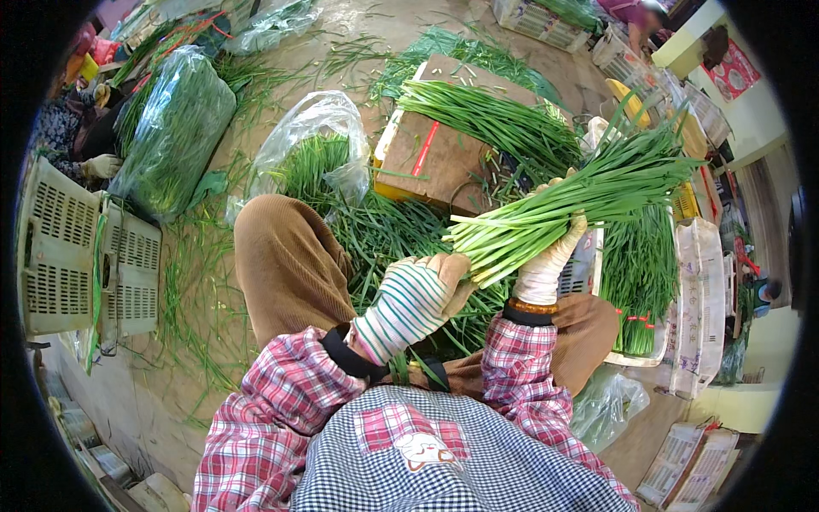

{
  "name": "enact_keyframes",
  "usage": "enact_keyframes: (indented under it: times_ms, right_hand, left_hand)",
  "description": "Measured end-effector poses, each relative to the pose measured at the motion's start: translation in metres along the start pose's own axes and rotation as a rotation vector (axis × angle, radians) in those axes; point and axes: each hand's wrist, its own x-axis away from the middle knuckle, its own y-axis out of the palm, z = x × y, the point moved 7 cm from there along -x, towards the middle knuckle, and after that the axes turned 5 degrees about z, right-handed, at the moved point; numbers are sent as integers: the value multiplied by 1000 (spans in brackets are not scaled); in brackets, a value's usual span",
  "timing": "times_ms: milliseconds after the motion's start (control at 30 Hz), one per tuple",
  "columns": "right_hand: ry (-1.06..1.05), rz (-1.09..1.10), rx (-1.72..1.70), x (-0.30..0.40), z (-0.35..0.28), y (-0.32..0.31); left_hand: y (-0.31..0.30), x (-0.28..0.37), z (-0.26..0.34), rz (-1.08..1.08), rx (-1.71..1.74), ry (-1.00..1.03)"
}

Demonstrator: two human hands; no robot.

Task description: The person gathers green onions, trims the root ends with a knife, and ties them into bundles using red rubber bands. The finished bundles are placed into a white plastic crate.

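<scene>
My right hand (551,256), in a pale work glove, grips a bundle of garlic chives (576,198) from below, its pale stem ends pointing left and its green leaves to the upper right. My left hand (413,301), in a glove with green stripes, is at the stem ends with its fingers bent; whether it pinches any stems is hidden. Beyond them, another pile of chives (492,121) lies across a brown board (441,153) with a red strip (425,148). Loose dark green leaves (390,224) lie between my knees.
An open plastic bag of chives (313,160) stands beyond my left knee. A large wrapped bundle (179,128) and plastic crates (61,256) are at left, near a co-worker's gloved hand (102,166). At right, a crate holds chives (640,269) with red ties. Trimmings litter the floor.
</scene>
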Motion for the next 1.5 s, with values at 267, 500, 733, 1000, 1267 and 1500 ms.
enact_keyframes:
  times_ms: [267, 500, 733, 1000, 1267, 1500]
  right_hand:
    - [14, 169, 153, 2, 11, -19]
    - [-49, 220, 165, -2, -2, -20]
    - [-29, 255, 120, -5, -1, -38]
    - [45, 85, -42, 0, 12, -4]
    - [18, -13, -82, -2, 1, 0]
    - [55, -98, -64, 9, 13, 19]
  left_hand:
    - [8, -7, -1, -73, -214, 52]
    - [9, 25, -24, -75, -62, 66]
    - [48, 44, -45, -464, 505, -544]
    - [61, 33, -24, -360, 915, -527]
    - [19, 75, -49, -371, 184, -272]
    - [-8, 4, -20, -33, 143, -213]
